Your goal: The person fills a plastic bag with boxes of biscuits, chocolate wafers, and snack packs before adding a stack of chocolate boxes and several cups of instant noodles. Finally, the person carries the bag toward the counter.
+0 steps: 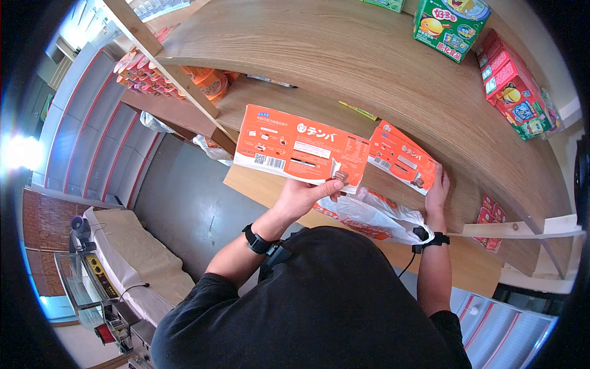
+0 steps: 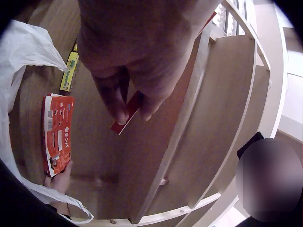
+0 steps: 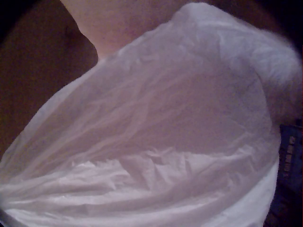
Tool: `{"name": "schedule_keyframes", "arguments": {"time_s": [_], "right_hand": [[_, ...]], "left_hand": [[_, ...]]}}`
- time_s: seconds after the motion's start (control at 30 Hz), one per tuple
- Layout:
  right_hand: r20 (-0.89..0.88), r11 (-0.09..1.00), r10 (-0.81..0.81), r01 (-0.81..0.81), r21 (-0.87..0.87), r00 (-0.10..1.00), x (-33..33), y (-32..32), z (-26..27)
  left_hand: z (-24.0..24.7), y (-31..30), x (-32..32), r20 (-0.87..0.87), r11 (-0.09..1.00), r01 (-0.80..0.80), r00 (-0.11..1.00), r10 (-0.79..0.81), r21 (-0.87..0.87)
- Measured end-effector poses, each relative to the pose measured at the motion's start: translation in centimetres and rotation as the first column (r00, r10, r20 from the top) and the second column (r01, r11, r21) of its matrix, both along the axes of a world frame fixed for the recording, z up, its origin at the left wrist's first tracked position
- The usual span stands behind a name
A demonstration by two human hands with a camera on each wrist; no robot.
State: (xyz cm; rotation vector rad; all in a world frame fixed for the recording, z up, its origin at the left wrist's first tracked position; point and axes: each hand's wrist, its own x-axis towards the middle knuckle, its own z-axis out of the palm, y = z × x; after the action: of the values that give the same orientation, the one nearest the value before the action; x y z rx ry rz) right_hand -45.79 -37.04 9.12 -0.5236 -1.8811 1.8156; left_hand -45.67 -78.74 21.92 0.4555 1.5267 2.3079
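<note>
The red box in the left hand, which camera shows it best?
The head view, because nearly the whole printed face of the red box shows. The left wrist view shows only small bits; the right wrist view, none.

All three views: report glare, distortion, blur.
Head view: a bright light glares at left, the upper shelf bows, the orange box in the left hand looks sharp. Left wrist view: dark corners, a blurred patch at lower right. Right wrist view: dim, soft, mostly white bag.
</note>
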Motion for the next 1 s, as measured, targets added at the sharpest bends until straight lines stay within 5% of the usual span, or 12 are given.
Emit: {"name": "schedule_keyframes", "arguments": {"time_s": [1.0], "right_hand": [[-0.026, 0.998, 0.045, -0.046, -0.041, 0.999, 0.18, -0.55, 0.75]], "left_hand": [[0.04, -0.03, 0.15, 0.011, 1.0, -0.011, 1.0, 0.011, -0.016]]}}
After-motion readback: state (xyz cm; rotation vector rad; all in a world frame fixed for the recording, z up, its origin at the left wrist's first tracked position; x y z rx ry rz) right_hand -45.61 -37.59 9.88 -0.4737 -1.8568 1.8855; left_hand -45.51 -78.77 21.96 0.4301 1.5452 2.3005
